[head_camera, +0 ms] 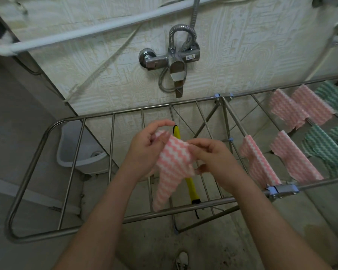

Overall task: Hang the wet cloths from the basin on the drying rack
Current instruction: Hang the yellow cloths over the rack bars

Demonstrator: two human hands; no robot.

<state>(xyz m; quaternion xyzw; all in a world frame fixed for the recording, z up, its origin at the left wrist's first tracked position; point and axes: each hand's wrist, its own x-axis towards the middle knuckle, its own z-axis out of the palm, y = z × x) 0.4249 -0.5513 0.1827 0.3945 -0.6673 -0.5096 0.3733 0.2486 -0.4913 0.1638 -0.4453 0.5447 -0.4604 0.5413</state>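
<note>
A pink-and-white zigzag cloth point(172, 168) hangs between my two hands above the bare left wing of the metal drying rack point(113, 137). My left hand point(144, 149) pinches its upper left edge, and my right hand point(213, 154) grips its right edge. The cloth's lower corner droops toward the rack's front rail. Several pink cloths point(293, 160) and green cloths point(324, 151) lie draped over the rack's right wing. A grey plastic basin point(74, 152) sits on the floor under the rack's left end; its inside is mostly hidden.
A chrome shower mixer point(172, 59) with a hose juts from the wall behind the rack. A yellow-handled tool point(189, 184) lies under the rack bars. A white pipe point(66, 36) runs along the wall at upper left. A shoe tip point(181, 260) shows at the bottom.
</note>
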